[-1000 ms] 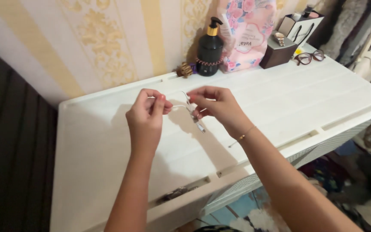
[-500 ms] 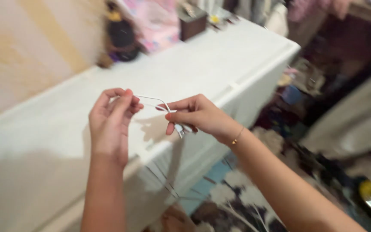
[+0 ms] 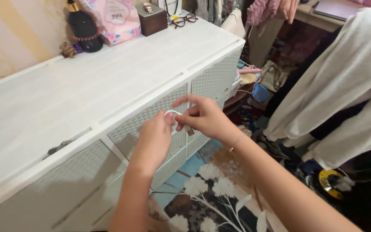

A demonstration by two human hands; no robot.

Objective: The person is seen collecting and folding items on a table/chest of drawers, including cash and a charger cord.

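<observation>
A thin white cable (image 3: 172, 113) with a small metal plug end is looped between both my hands. My left hand (image 3: 154, 138) pinches one part of the loop with fingertips closed. My right hand (image 3: 199, 116) pinches the other part, with the plug end hanging just below its fingers. Both hands are held in the air in front of a white plastic cabinet (image 3: 108, 86), off its top and level with its lattice drawer fronts (image 3: 147, 122).
At the cabinet's far end stand a dark pump bottle (image 3: 83, 26), a pink floral pouch (image 3: 117, 19), a brown box (image 3: 152, 19) and eyeglasses (image 3: 184, 19). A pale garment (image 3: 344, 86) hangs at the right. A floral rug (image 3: 211, 193) and clutter cover the floor.
The view has swung right and down, off the cabinet top toward its front and the floor. My hands have come closer together and the cable between them has shrunk into a small loop.
</observation>
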